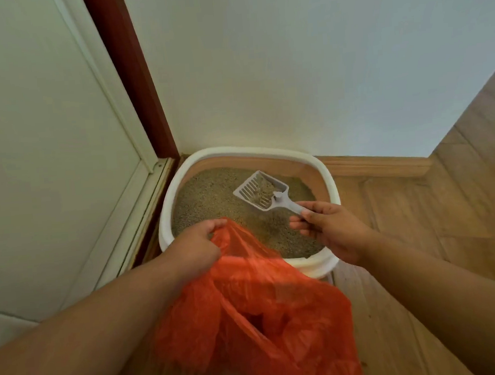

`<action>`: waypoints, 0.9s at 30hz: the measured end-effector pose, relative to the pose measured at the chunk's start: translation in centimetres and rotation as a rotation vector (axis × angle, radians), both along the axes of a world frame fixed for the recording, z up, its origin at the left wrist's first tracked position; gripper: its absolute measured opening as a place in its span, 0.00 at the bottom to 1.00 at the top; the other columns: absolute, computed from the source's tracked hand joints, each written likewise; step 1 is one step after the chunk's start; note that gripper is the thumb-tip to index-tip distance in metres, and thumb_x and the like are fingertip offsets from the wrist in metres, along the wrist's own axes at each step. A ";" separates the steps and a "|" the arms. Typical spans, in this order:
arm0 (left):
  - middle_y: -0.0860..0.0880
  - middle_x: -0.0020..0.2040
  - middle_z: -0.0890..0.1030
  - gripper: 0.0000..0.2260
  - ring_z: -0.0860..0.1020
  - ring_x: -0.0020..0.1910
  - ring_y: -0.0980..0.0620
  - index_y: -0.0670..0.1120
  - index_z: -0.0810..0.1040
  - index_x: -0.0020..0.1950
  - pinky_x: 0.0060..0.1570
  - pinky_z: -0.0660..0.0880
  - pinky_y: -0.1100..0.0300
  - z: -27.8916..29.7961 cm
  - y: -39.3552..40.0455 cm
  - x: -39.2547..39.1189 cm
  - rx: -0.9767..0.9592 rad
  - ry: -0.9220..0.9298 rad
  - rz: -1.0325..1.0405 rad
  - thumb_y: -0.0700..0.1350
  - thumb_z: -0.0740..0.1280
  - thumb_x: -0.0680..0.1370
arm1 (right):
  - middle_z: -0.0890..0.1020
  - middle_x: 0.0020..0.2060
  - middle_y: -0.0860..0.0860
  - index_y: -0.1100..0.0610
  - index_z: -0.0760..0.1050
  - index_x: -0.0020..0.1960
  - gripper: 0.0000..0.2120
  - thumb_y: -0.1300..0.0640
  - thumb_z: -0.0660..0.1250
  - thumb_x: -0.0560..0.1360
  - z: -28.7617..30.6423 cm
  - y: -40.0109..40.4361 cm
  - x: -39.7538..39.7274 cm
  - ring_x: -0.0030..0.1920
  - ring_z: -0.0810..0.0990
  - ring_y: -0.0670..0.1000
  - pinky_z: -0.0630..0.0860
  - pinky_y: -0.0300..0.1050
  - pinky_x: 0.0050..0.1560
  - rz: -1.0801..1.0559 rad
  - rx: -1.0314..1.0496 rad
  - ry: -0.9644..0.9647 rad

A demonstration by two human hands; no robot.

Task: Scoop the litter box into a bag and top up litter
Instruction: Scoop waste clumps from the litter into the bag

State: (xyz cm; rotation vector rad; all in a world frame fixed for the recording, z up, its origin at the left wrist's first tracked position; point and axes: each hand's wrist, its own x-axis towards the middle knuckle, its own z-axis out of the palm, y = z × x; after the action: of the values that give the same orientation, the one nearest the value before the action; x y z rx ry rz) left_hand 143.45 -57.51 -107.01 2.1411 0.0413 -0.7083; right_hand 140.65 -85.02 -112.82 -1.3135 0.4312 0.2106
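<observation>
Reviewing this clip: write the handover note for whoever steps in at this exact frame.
Left hand grips the rim of the orange bag, held over the near edge of the litter box.
Right hand holds the handle of the grey scoop, which sits above the litter with some clumps in it.
Done: bag in hand, one scoopful lifted.
Left: tip the scoop into the bag, keep sifting, then top up litter. No fresh litter supply is in view.
</observation>
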 end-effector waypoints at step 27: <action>0.53 0.54 0.81 0.33 0.85 0.43 0.51 0.56 0.73 0.74 0.30 0.78 0.61 -0.1 0.3 0.4 -0.018 -0.016 0.007 0.28 0.62 0.75 | 0.77 0.39 0.56 0.69 0.69 0.70 0.18 0.70 0.58 0.81 -6.0 3.3 1.1 0.38 0.79 0.51 0.81 0.43 0.44 -0.426 -0.009 0.235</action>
State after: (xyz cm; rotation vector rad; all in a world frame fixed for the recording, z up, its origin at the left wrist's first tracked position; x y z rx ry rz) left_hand 143.89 -57.22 -107.14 2.1281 0.0342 -0.6850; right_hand 141.74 -81.69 -118.77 -1.1786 0.8996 0.0046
